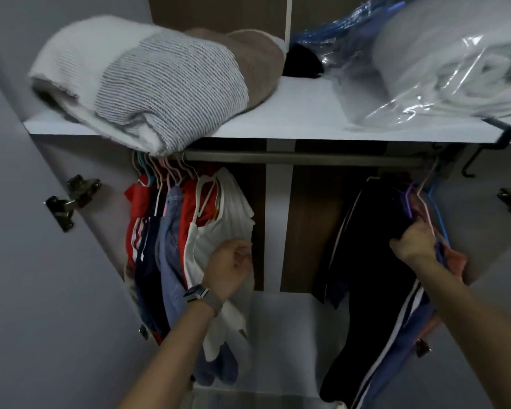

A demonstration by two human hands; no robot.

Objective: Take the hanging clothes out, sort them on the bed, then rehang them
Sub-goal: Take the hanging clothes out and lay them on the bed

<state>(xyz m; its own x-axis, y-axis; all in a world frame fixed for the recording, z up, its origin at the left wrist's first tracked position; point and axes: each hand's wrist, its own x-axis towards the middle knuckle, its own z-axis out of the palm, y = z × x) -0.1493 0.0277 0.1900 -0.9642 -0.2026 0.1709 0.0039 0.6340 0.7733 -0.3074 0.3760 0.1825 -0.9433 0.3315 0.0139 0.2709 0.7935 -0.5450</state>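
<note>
Inside an open wardrobe, a grey rail (307, 158) carries two bunches of hanging clothes. The left bunch has red, blue denim and white garments on pale hangers; the outermost is a white top (222, 219). My left hand (229, 265), wearing a watch, rests against that white top with its fingers curled; whether it pinches the cloth I cannot tell. The right bunch is mostly black garments (372, 231) with white stripes, on purple, pink and blue hangers. My right hand (413, 242) grips the black fabric just below the hangers.
A white shelf (292, 119) above the rail holds a folded striped blanket (148, 84), a brown bundle and bedding in clear plastic bags (449, 66). Both wardrobe doors stand open with metal hinges (71, 199) at the sides. A bare gap of rail lies between the bunches.
</note>
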